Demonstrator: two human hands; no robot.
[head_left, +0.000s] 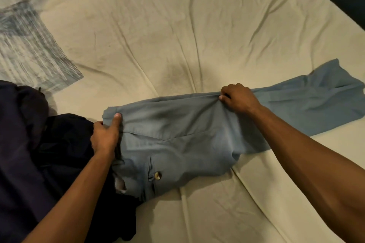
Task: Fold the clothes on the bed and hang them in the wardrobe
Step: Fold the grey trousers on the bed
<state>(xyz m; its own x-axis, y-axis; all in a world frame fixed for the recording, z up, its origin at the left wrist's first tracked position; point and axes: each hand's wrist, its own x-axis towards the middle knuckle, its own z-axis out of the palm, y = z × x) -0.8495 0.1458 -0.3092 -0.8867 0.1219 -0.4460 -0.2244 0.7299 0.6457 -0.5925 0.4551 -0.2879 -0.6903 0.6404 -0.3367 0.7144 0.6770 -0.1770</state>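
Head view looks down on the bed point(197, 25), its cream sheet creased in long ridges that fan out from the middle. On the bed's left side a heap of dark clothes point(29, 144) lies bunched up, with a grey streaked cloth point(29, 49) beyond it. The light blue trousers point(177, 136) lie across the sheet near the bed's front edge, their waistband end overlapping the dark heap. Their long axis runs left to right and tilts slightly away toward the right: the waistband points left, the leg ends point(325, 92) point right and a little up the bed. A pocket with a pale button point(157, 175) faces up near the waist.

The left hand point(105, 136) grips the waistband, thumb pressed on top and fingers tucked under the edge. The right hand point(237, 97) pinches a gather of cloth along the far edge, about midway down the legs, fingers curled tight.

As I judge it, the main risk is a skewed fold: the cloth sags between the two grips, so the legs could slide out of line and crease badly. The waistband resting on the dark heap might also drag a dark garment along when the trousers are lifted, and the loose leg ends may flop askew
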